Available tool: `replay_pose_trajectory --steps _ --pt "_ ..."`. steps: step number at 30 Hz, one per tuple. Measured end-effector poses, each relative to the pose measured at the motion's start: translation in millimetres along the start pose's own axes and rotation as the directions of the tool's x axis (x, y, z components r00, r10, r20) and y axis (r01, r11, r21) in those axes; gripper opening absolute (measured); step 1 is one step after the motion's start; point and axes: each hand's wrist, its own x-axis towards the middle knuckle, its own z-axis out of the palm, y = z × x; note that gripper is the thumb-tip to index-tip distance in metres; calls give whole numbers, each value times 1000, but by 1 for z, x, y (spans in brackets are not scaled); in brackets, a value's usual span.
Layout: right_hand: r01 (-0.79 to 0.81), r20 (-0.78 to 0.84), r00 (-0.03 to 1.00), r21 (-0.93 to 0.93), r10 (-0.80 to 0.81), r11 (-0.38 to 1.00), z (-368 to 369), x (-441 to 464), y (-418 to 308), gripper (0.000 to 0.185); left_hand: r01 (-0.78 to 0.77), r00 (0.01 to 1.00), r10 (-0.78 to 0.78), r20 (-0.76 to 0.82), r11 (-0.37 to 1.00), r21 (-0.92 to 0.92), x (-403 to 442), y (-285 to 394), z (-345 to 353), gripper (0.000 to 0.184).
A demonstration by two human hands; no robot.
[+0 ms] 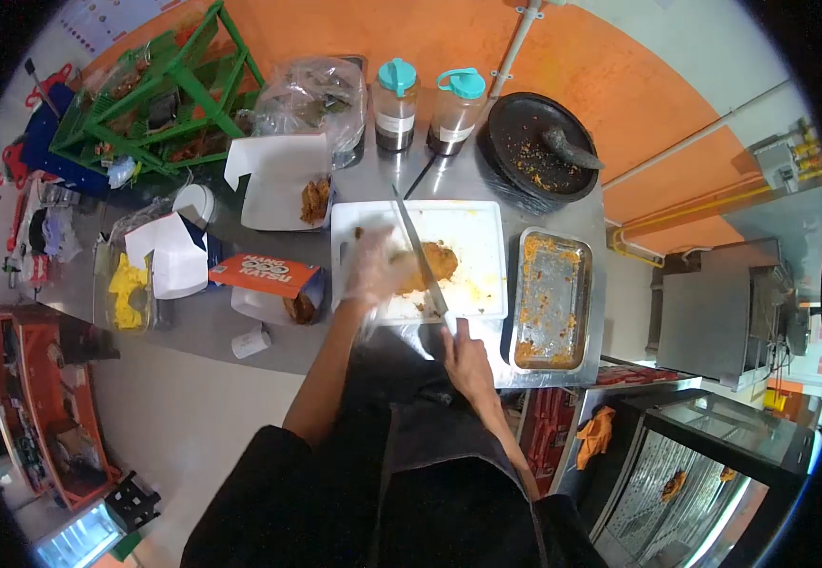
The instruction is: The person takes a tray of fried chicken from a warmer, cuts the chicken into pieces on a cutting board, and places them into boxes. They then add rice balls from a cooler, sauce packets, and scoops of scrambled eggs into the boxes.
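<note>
A: State the condition of the right grip point(468, 362).
B: Closed around the handle of the long knife point(415, 234). The blade runs diagonally, its tip pointing past the far edge of the white cutting board point(483, 225).
A: And the left grip point(373, 267)?
B: Covered by a clear plastic glove, over the left half of the board. Motion blur: I cannot tell whether its fingers are spread or curled.
A: Locate the fried chicken piece point(442, 260).
B: On the board, near the middle, with crumbs around it. The blade crosses over it; blade contact cannot be confirmed.
A: List adjacent items on the surface point(191, 327).
B: Right: residue-smeared metal tray point(550, 303). Far right: black mortar point(524, 170) with pestle point(570, 150). Behind the board: two teal-capped bottles point(395, 123). Left: orange-topped box point(269, 275).
</note>
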Motion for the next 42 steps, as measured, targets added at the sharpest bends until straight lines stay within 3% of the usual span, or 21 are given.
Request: replay_pose_trajectory --steps 2,4,5,7,8,10,12,15,20,21,25,27,31,33,36,38,42 --pt "-12 25 1000 -7 12 1000 6 -1 -6 32 -234 930 298 -214 932 277 28 34 -16 52" --pt "68 -41 997 -10 -68 998 12 1 -7 27 -400 843 460 -279 882 249 64 43 6 28" --pt "76 -39 996 -23 -76 997 15 2 -7 27 -397 840 457 -293 885 244 80 48 11 28" --pt "63 -48 997 -11 -64 998 22 2 -5 25 -552 831 536 152 758 348 105 54 18 24" --pt "70 -49 996 -22 -71 997 26 3 -5 25 -552 830 540 140 759 345 110 54 23 24" --pt "6 -48 999 -45 -8 999 34 3 -6 25 -686 727 598 337 624 374 117 46 35 30" --pt "-33 -27 999 -71 31 997 37 5 -10 25 -697 717 613 331 624 354 122 38 39 34" --pt "-94 -6 996 -94 94 991 42 5 -17 25 -645 762 510 400 658 389 123 31 42 34" --pt "-64 -65 996 -85 58 994 63 12 -5 29 -644 765 531 364 629 435 124 19 43 40" --pt "-61 -64 996 -87 56 994 62 10 -6 29 -642 761 459 459 636 428 129 21 45 43" --pt "-32 -41 999 0 32 999 48 13 -4 30 -671 741 517 429 565 480 130 25 52 45" --pt "-50 17 999 81 49 995 37 16 -7 31 -653 747 393 536 588 478 133 36 51 47" --pt "-10 22 1000 48 9 999 7 12 -20 30 -667 738 429 521 586 461 135 57 47 44" --pt "-20 -55 998 -21 19 1000 5 10 -19 31 -720 693 573 436 570 396 141 67 47 41" --pt "-42 -82 996 -82 35 996 3 11 -19 29 -756 655 598 463 529 386 145 68 52 42" --pt "21 -90 996 -94 -30 995 6 13 -10 26 -753 657 596 461 530 389 146 55 61 41" --pt "-27 -37 999 -87 24 996 13 14 -12 24 -720 689 525 499 570 395 146 41 64 41"
